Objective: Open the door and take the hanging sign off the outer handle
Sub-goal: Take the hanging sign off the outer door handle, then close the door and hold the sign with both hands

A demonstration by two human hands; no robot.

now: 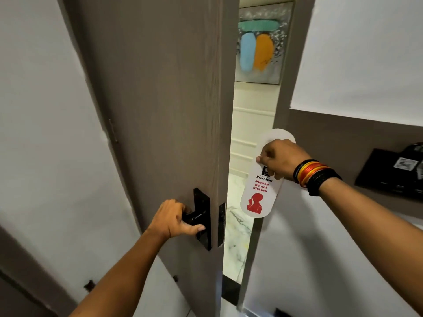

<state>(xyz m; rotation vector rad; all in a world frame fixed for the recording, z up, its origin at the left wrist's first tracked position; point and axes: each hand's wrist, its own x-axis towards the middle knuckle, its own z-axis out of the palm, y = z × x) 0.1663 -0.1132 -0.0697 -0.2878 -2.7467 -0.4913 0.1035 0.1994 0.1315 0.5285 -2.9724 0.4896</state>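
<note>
in the doorway gap, right hand [282,157] pinching sign [257,191], left hand [175,219] gripping handle [194,219], sign's hole hidden

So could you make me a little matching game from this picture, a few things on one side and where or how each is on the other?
Things:
1. left hand
2. right hand
3. door
4. painting

States or places:
A. partly open
B. on the wall seen through the gap
C. gripping the black handle
D. holding the white sign

Pairs: 1-C, 2-D, 3-A, 4-B
</note>
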